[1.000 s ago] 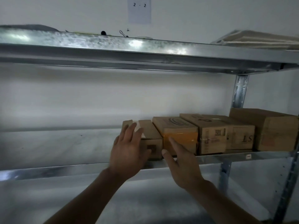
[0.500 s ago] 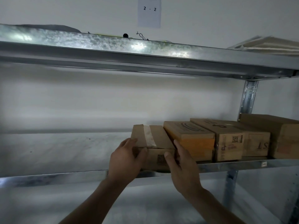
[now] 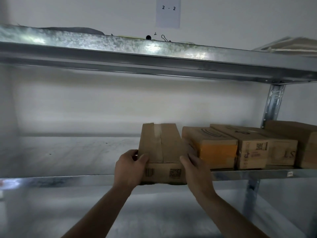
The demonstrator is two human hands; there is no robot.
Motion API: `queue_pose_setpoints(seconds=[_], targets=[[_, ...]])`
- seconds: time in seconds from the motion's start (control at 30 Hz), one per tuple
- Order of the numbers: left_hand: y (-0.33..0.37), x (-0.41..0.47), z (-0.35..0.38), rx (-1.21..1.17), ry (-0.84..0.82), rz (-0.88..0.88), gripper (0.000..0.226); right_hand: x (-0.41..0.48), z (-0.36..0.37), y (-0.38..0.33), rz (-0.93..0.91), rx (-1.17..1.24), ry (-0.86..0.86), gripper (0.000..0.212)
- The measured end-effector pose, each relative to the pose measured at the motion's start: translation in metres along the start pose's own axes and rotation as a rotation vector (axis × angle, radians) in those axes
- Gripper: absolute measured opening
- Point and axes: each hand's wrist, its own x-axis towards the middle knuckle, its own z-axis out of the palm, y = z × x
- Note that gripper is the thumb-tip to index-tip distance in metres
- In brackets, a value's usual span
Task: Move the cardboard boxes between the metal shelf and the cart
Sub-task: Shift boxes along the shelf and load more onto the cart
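- A second ago our hands were open and only reaching. Now our left hand (image 3: 130, 169) and our right hand (image 3: 197, 170) both hold the small cardboard box (image 3: 161, 148) by its near corners.
- Our left thumb lies on top of the box and the fingers curl round its left side. Our right thumb is on top too. The right fingers go down the right side, next to the orange box (image 3: 216, 152), and we cannot see their tips.
- The box has slid toward us. Before, it sat back in line with the others. Now its front end sticks out over the front edge of the metal shelf (image 3: 68, 179), and its back end is still on the shelf.
- The other boxes have not moved. The orange box, the box with the square code (image 3: 252, 148) and the box marked "LS" (image 3: 283, 152) sit in a row on the right.
- We think this box is coming off the shelf to go to the cart. We cannot see the cart here.
- Next we think we must pull it all the way out and hold it flat so it does not tip.
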Motion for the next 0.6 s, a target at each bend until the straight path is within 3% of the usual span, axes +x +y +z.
queue_pose_setpoints(seconds=[0.2,0.47,0.6], targets=[[0.011,-0.037,-0.007,-0.085,0.053,0.005,0.050,-0.026,-0.015,-0.011,-0.044,0.171,-0.072,0.027],[0.029,-0.103,-0.003,-0.045,0.004,-0.015,0.078,-0.073,-0.070,-0.015,0.062,0.286,-0.194,0.043],[0.041,-0.138,0.008,-0.123,-0.043,-0.032,0.045,-0.100,-0.109,-0.017,-0.001,0.241,-0.177,0.050]])
